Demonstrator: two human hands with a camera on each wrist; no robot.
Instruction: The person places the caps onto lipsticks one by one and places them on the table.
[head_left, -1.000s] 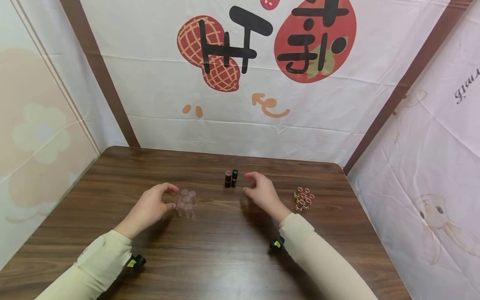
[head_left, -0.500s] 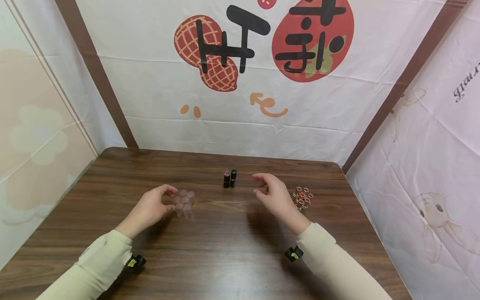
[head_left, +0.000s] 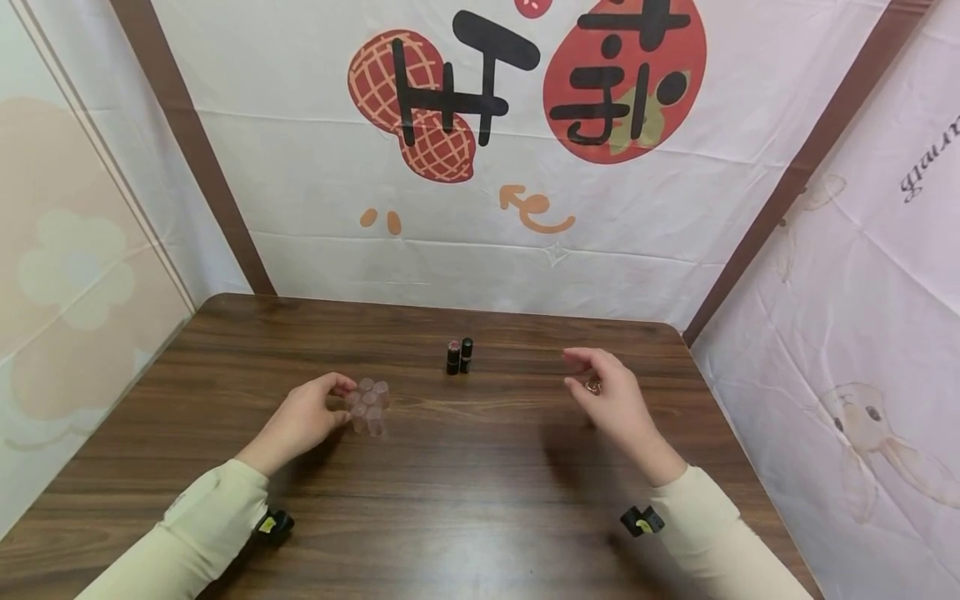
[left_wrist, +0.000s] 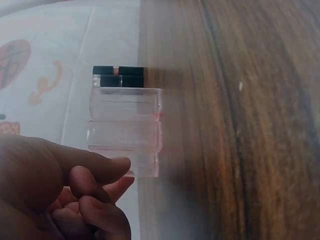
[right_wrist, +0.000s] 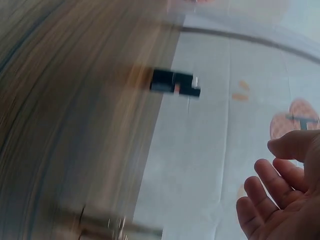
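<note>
At the left, my left hand (head_left: 303, 412) rests beside a cluster of clear, faintly pink caps (head_left: 376, 398). In the left wrist view its thumb (left_wrist: 112, 167) overlaps the nearest clear cap (left_wrist: 147, 165); whether it touches cannot be told. The fingers are loosely bent. My right hand (head_left: 618, 404) is over the gold-rimmed, red-topped little pieces (head_left: 593, 387), hiding most of them. Its thumb and fingers are apart and nothing shows between them in the right wrist view. Two black lipstick tubes (head_left: 453, 360) stand upright side by side at the table's back middle, one with a reddish top.
The brown wooden table (head_left: 442, 492) runs back to a white printed cloth (head_left: 322, 258). A pale cloth wall (head_left: 847, 333) hangs on the right. Each forearm carries a small black wrist camera (head_left: 642, 521).
My right hand has moved away from the lipstick tubes to the right, over the gold-rimmed pieces. The left hand and the clear caps have stayed nearly still.
</note>
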